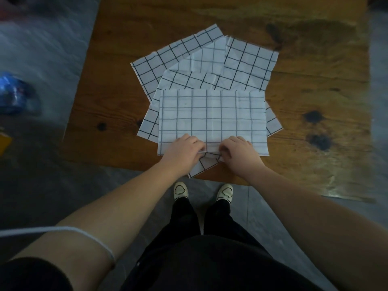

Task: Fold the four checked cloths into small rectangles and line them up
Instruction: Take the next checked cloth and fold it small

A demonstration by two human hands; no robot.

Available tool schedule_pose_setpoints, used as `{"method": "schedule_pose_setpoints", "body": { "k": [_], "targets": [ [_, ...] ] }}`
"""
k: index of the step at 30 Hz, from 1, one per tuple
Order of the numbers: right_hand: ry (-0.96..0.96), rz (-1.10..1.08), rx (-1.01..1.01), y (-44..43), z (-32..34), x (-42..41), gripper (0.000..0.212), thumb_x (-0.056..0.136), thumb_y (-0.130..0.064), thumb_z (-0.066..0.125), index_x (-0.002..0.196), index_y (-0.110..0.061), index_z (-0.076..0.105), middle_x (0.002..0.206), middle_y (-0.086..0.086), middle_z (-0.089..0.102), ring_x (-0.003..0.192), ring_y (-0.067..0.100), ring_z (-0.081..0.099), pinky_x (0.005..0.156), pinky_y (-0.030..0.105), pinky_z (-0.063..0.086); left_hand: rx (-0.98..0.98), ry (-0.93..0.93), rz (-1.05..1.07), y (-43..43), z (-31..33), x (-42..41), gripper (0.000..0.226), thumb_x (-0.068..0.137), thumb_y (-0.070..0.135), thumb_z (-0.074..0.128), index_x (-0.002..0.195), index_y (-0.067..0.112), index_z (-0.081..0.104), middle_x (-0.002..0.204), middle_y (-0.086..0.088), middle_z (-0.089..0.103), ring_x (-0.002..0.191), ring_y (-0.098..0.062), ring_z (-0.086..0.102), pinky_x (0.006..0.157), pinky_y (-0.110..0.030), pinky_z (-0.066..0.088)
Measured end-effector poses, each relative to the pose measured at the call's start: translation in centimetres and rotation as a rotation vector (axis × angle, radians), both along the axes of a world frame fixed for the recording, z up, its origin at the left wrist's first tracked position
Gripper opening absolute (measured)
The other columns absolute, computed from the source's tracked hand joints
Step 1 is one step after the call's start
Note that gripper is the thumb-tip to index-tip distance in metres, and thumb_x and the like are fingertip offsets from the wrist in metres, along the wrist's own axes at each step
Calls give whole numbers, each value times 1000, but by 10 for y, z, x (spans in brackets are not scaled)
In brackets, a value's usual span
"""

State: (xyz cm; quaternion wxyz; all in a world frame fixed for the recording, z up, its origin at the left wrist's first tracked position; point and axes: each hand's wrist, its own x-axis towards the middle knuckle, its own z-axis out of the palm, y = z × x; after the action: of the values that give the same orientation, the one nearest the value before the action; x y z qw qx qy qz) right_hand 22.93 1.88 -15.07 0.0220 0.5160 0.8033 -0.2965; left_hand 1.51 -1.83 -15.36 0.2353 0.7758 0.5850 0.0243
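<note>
Location: top checked cloth (212,116) on pile, desk (315,80) near edge
Hands: left hand (182,149) and right hand (239,150) pinch its near hem, side by side
Progress: early, by appearance; lower cloths (247,66) unfolded; no small rectangle finished; none lined up

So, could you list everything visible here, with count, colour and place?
checked cloths: apparently four, white with dark lines, overlapping pile mid-table
top cloth: one of them, paler grid, nearest side of pile
table: one, brown wood, under the cloths
blue object: one, blurred, floor at left
cord: one, white, across left forearm
shoes: two, cream, floor below table edge
left hand: one, pinching top cloth's near edge
right hand: one, pinching the same edge
</note>
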Motion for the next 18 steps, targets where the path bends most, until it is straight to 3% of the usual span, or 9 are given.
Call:
{"method": "schedule_pose_setpoints", "body": {
  "k": [6,12,18],
  "targets": [
    [37,-32,31,1,20,1,17,97,-22,54,110,-25,64,109,-5,63,107,20,53,92,39,44,-17,-13,97,5,26,-4,19,101,31,54,109,25,69,105,7,70,100,-15,60,86,-35,51],
    [41,4,160,12,84,-7,26,97,-36,57,122,-29,60,119,-8,62,114,18,52,96,40,44,82,-28,139,25,102,-12,17,100,28,55,105,22,70,97,5,68,93,-16,61,77,-38,53],
    [145,-50,382,45,193,-22,15,100,-34,53,100,-30,67,97,-14,67,92,13,62,83,39,51,276,-10,132,50,211,-31,17,100,28,55,106,24,71,94,11,66,87,-10,60,71,-32,51]
  ]
}}
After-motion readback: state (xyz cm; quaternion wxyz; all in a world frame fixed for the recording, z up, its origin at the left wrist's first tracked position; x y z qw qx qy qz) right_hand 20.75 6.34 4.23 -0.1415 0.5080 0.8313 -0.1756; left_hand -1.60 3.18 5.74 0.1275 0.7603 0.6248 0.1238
